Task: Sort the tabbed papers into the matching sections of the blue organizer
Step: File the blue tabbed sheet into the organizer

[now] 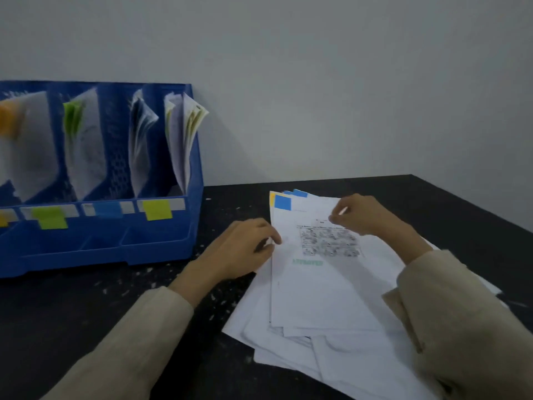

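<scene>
A loose stack of white printed papers (323, 301) lies on the dark speckled table (86, 307), right of the blue plastic desk organizer (161, 238) at the far left, whose upright sections already hold sheets. The left hand (245, 249) pinches the top sheet's left edge; the right hand (366, 215) pinches its upper part, near the blue rectangular tab (283, 202) at its far left corner

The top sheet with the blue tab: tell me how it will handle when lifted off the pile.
The top sheet looks thin, so it will likely droop if lifted by one edge. It lies on a loose pile, so neighbours may slide along. Both hands at its edges suggest it needs separating first.
</scene>
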`<state>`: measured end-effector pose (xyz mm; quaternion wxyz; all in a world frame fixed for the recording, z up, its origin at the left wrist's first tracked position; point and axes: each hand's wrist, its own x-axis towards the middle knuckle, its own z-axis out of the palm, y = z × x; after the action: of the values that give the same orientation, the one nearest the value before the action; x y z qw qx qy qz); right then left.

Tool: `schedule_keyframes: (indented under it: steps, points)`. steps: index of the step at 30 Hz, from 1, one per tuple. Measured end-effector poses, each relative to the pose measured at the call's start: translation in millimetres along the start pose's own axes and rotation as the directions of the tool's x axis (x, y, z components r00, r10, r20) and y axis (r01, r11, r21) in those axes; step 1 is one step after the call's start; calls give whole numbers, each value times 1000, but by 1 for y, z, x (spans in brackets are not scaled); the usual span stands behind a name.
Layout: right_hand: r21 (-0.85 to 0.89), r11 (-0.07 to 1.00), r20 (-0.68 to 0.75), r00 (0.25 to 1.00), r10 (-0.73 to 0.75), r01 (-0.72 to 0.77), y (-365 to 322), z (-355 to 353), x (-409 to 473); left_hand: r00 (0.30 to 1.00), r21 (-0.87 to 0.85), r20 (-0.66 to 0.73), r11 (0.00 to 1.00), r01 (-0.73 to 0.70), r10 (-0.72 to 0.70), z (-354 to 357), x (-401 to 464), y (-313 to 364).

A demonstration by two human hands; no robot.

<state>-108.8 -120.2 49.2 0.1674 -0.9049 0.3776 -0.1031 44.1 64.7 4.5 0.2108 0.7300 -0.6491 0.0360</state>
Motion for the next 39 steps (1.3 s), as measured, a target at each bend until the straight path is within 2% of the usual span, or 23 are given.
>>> schedule_keyframes:
  steps: [3, 5, 8, 10, 14, 18, 22, 25, 28, 30, 32, 34, 36, 39]
  points:
    - [-134, 969, -12, 978, 207, -207, 40, -2, -15, 990, 34, 137, 999, 28, -32, 9, -1, 2]
    - [-131, 943, -16, 952, 305, -305, 59, -2, -26, 977, 51, 212, 999, 11, -21, 16, -1, 0]
    - [-42, 927, -15, 928, 372, -372, 70, -1, -33, 957, 39, 289, 999, 21, -32, 25, -2, -5]
    - [50, 918, -3, 920, 393, -392, 69, -1, -32, 950, 61, 311, 998, 19, -37, 31, -3, -5]
    - [111, 917, -22, 922, 388, -383, 66, 2, -34, 936, 92, 349, 996, 18, -49, 36, -7, -4]
    - [200, 923, -227, 901, 369, -328, 68, 2, -32, 933, 67, 357, 997, 27, -50, 35, -8, 0]
    - [100, 960, -420, 863, 281, -263, 67, 3, -31, 932, 80, 356, 996, 45, -71, 33, -8, 1]
    - [211, 965, -532, 809, 248, -157, 68, 1, -30, 951, 45, 293, 995, 90, -100, 29, -8, 1]
    - [453, 892, -575, 762, 298, -7, 65, -3, -30, 993, -83, 78, 992, 97, -90, 22, -6, 0]
    - [579, 813, -554, 761, 338, 60, 60, -4, -30, 991, -257, -62, 961, 97, -116, 14, -4, 1]
    - [665, 739, -525, 774, 354, 113, 52, -2, -29, 973, -428, -172, 901, 64, -151, 5, -1, 5]
    - [732, 661, -493, 800, 342, 168, 38, 2, -28, 962, -598, -194, 800, 40, -193, -8, 1, 8]
    - [790, 581, -439, 841, 317, 194, 21, 8, -28, 960, -680, -203, 733, 5, -195, -20, 1, 6]
    - [884, 431, -317, 911, 264, 182, -4, 11, -31, 931, -577, -295, 816, 6, -215, -40, 0, -5]
